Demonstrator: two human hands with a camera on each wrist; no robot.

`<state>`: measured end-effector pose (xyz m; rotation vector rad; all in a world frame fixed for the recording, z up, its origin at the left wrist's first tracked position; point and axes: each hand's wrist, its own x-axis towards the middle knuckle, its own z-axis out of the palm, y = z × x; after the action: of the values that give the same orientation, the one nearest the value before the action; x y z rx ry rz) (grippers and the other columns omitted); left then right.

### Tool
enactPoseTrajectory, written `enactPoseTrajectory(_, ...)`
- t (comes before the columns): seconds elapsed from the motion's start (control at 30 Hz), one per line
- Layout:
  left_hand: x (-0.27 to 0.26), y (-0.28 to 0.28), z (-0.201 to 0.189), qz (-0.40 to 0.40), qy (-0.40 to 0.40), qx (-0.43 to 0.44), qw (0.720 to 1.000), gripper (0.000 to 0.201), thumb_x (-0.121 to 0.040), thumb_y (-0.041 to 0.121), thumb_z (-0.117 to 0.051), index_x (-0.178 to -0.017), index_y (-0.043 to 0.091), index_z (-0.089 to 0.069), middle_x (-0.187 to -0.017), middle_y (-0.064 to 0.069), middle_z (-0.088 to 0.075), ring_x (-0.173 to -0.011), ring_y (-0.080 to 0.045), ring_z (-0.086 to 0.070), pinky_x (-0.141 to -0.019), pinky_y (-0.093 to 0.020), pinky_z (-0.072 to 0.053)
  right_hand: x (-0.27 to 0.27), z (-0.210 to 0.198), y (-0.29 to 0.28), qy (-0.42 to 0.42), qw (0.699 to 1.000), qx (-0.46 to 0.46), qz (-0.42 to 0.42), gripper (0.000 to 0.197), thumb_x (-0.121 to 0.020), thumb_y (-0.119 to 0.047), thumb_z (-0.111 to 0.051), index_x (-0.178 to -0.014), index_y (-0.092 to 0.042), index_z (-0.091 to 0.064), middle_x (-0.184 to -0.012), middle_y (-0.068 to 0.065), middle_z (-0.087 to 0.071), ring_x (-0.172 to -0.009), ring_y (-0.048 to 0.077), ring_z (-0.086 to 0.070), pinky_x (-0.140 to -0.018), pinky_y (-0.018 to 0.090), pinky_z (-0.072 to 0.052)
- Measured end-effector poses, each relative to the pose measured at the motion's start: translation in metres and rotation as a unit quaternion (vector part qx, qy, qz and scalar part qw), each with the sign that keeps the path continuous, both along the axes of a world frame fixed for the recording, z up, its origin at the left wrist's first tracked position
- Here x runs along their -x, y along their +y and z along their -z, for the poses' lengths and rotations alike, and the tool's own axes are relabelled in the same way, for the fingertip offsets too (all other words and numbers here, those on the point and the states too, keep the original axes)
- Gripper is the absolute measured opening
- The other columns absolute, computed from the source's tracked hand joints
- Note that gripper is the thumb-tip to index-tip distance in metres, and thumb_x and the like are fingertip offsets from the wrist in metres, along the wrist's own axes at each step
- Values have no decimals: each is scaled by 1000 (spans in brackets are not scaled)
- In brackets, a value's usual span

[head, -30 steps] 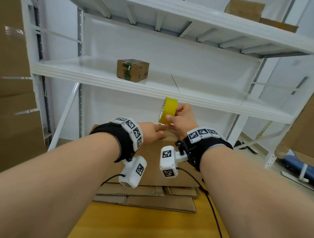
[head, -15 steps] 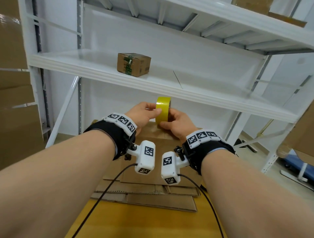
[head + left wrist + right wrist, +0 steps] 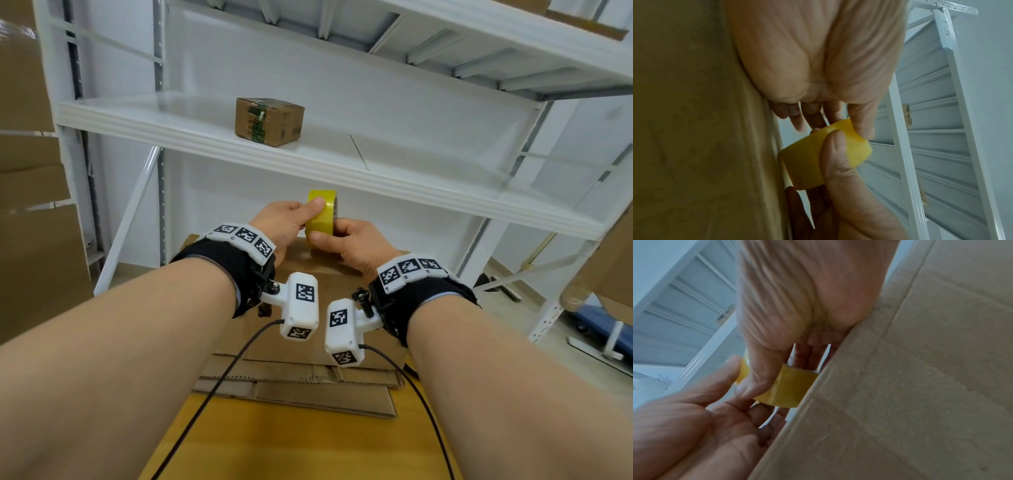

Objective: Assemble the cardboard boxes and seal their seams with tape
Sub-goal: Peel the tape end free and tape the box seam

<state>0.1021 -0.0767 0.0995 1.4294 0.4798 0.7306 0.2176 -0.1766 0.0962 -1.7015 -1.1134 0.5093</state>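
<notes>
A yellow tape roll (image 3: 321, 219) is held upright just above the far top edge of a brown cardboard box (image 3: 301, 263). My left hand (image 3: 291, 219) pinches the roll, its thumb lying over the top of the rim. My right hand (image 3: 346, 240) grips the roll from the right, thumb on the lower front. In the left wrist view the tape roll (image 3: 805, 167) sits beside the box wall (image 3: 694, 129). In the right wrist view my right hand's fingers (image 3: 803, 356) pass through the core of the tape roll (image 3: 791, 386), next to the box (image 3: 900, 386).
Flattened cardboard sheets (image 3: 298, 387) lie under the box on a wooden table (image 3: 291, 445). A white metal shelf (image 3: 342, 164) crosses just above the hands, with a small taped box (image 3: 269, 121) on it. Stacked cartons (image 3: 30, 205) stand at the left.
My left hand has left the box top and taken hold of the roll, thumb now over its rim. The roll has turned edge-on toward me and stays in my right hand.
</notes>
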Motion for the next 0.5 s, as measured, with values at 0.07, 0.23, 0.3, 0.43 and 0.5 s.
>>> enactPoseTrajectory(0.07, 3, -3, 0, 8, -10, -3, 1000, 38, -80, 41, -73, -95, 7, -71, -102, -14, -70, -104, -28, -64, -95, -38, -51, 0, 2, 1, -1, 1000, -16, 5, 14, -77, -36, -82, -87, -29, -76, -96, 6, -77, -96, 28, -71, -100, 50, -52)
enactPoseTrajectory(0.23, 7, -7, 2, 30, -13, -25, 999, 28, -91, -2, -56, -118, 4, -61, -99, -7, -65, -92, -18, -60, -84, -21, -52, -2, 6, 3, 53, 994, -88, 24, 14, -90, -33, -71, -101, -25, -71, -103, 8, -75, -98, 27, -71, -95, 48, -55)
enactPoseTrajectory(0.3, 6, -8, 3, 40, 2, -37, 999, 34, -88, -9, -55, -120, 3, -58, -113, -15, -65, -104, -29, -61, -99, -41, -48, -3, 5, 2, 100, 988, -117, 30, 22, -95, -27, -66, -114, -16, -62, -106, 11, -73, -93, 26, -71, -80, 38, -60)
enactPoseTrajectory(0.43, 1, -6, 7, 27, 71, -111, 991, 31, -81, -1, -68, -107, 16, -67, -109, -10, -70, -104, -28, -66, -99, -44, -49, -4, 2, -3, 103, 986, -123, 41, 22, -95, -29, -66, -113, -21, -55, -99, 6, -76, -88, 19, -72, -69, 27, -54)
enactPoseTrajectory(0.5, -1, -6, 6, 10, 122, -167, 978, 24, -81, 9, -72, -101, 21, -71, -101, -4, -72, -96, -22, -68, -96, -39, -50, -4, 3, -3, 105, 985, -126, 42, 19, -94, -28, -67, -110, -24, -58, -101, 7, -75, -90, 21, -72, -71, 29, -54)
